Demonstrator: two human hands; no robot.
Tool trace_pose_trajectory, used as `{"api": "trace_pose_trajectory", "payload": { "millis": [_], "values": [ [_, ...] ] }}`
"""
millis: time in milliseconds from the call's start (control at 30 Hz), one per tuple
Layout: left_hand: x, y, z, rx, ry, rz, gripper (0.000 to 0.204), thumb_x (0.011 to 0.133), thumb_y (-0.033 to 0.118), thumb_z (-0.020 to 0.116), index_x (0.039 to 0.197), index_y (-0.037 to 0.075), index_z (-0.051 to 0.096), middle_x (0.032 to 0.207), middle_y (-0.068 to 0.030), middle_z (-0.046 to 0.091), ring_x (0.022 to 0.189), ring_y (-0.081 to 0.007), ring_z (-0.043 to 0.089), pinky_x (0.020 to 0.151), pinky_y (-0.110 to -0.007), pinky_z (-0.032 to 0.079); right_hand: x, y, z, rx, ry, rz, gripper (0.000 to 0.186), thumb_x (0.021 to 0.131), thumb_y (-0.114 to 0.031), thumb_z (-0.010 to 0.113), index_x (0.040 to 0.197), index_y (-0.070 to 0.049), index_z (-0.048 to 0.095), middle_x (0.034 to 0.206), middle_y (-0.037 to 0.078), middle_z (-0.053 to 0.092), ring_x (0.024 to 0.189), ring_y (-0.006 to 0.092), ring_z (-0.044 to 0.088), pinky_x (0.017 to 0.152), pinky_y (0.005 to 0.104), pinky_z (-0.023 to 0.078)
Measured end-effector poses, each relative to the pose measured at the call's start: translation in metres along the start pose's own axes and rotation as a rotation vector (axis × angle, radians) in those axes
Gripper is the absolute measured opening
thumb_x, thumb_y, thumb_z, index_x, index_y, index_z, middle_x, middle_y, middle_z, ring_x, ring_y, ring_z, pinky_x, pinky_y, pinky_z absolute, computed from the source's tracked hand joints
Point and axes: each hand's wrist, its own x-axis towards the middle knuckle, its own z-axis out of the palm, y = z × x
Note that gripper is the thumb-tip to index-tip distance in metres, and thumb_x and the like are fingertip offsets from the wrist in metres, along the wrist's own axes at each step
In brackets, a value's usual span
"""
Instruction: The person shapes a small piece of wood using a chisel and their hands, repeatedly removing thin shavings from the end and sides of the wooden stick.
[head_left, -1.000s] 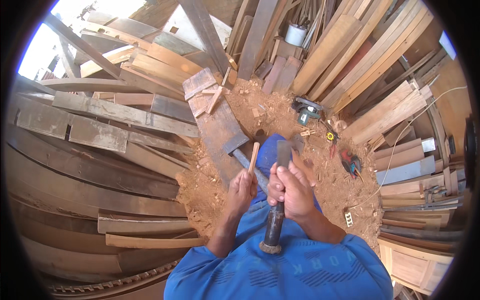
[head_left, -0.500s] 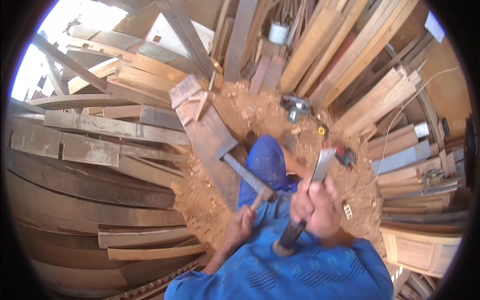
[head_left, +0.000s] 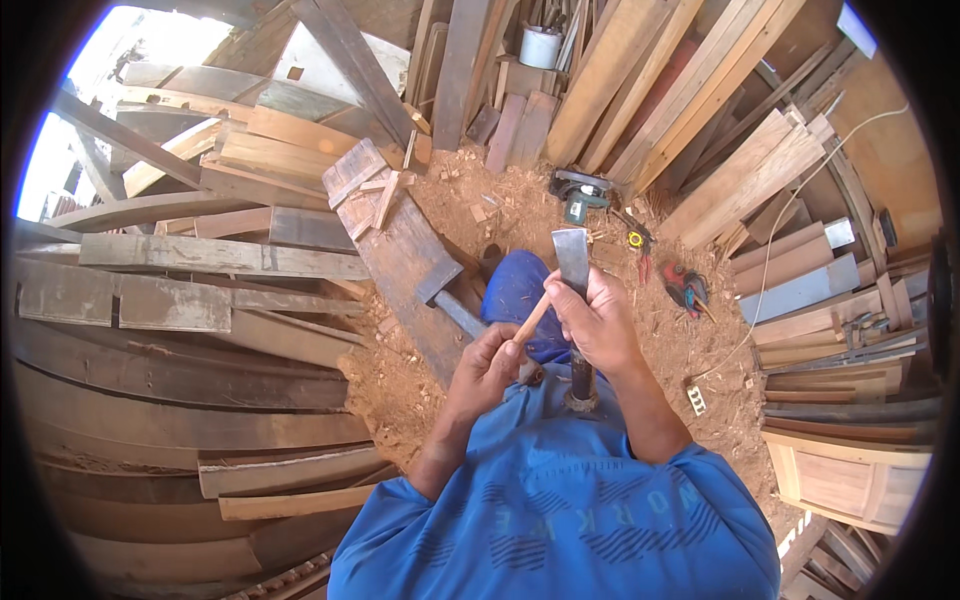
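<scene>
My left hand (head_left: 492, 365) is closed on the lower end of a thin wooden stick (head_left: 530, 322). My right hand (head_left: 590, 325) grips a broad steel chisel (head_left: 571, 255), blade up, its dark handle (head_left: 581, 375) down against my blue shirt; the stick's upper end meets the right thumb across the chisel. Between my left hand and my blue-clad knee lies a grey metal bar with a crosspiece (head_left: 437, 282), resting along a worn plank (head_left: 390, 250) that has small wood scraps (head_left: 388, 200) at its far end.
Stacked boards (head_left: 180, 390) surround me on the left, back and right. On the shavings-covered floor (head_left: 700, 350) are a green power tool (head_left: 577, 205), a tape measure (head_left: 636, 240), red-handled pliers (head_left: 643, 268), another red tool (head_left: 685, 290), a cord and white socket strip (head_left: 697, 398). A white bucket (head_left: 540, 45) stands at the back.
Compared with half a second ago, the chisel has moved left and stands more upright. My left hand has risen, bringing the stick across to the chisel. The view has shifted slightly.
</scene>
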Motion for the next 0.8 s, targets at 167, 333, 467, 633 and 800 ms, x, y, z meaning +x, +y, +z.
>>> {"api": "trace_pose_trajectory", "payload": {
  "millis": [167, 333, 467, 633, 800],
  "values": [
    [-0.002, -0.003, -0.006, 0.029, -0.081, -0.058, 0.042, 0.103, 0.038, 0.039, 0.095, 0.002, 0.059, 0.060, 0.0016, 0.045, 0.052, -0.0055, 0.038, 0.048, -0.022, 0.031, 0.005, 0.003, -0.002, 0.003, -0.012, 0.023, 0.014, 0.095, -0.019, 0.060, 0.099, -0.006, 0.058, 0.066, -0.006, 0.049, 0.055, 0.0002, 0.042, 0.047, 0.0182, 0.035],
    [0.006, 0.001, -0.010, -0.238, -0.198, -0.154, 0.039, 0.104, 0.035, 0.037, 0.093, 0.004, 0.058, 0.058, 0.0027, 0.042, 0.051, -0.0060, 0.034, 0.048, -0.023, 0.030, 0.010, 0.001, -0.004, 0.065, -0.019, 0.044, 0.014, 0.097, -0.019, 0.056, 0.102, -0.005, 0.057, 0.068, -0.004, 0.050, 0.055, 0.0014, 0.044, 0.048, 0.0173, 0.038],
    [0.021, -0.003, -0.005, -0.367, -0.141, -0.080, 0.037, 0.104, 0.035, 0.037, 0.093, 0.005, 0.056, 0.057, 0.0038, 0.038, 0.050, -0.0060, 0.032, 0.047, -0.022, 0.027, 0.008, -0.004, 0.007, 0.385, 0.095, 0.093, 0.019, 0.101, -0.020, 0.046, 0.108, -0.004, 0.053, 0.073, 0.000, 0.051, 0.053, 0.0052, 0.044, 0.050, 0.0219, 0.043],
    [0.047, 0.010, -0.006, -0.409, 0.101, -0.033, 0.036, 0.104, 0.035, 0.037, 0.091, 0.007, 0.055, 0.059, 0.0055, 0.039, 0.050, -0.0054, 0.032, 0.047, -0.023, 0.027, -0.014, -0.007, 0.032, 0.804, -0.128, 0.388, 0.020, 0.101, -0.021, 0.041, 0.109, -0.004, 0.050, 0.072, 0.002, 0.050, 0.052, 0.0080, 0.043, 0.050, 0.0279, 0.045],
    [0.051, 0.021, -0.018, -0.241, 0.169, -0.082, 0.036, 0.105, 0.036, 0.035, 0.087, 0.010, 0.054, 0.067, 0.0054, 0.047, 0.059, -0.0029, 0.042, 0.052, -0.021, 0.036, -0.041, -0.003, 0.067, 0.731, -0.326, 0.494, 0.018, 0.100, -0.024, 0.044, 0.103, -0.007, 0.049, 0.068, -0.002, 0.042, 0.049, 0.0058, 0.037, 0.049, 0.0268, 0.042]
  ]
}}
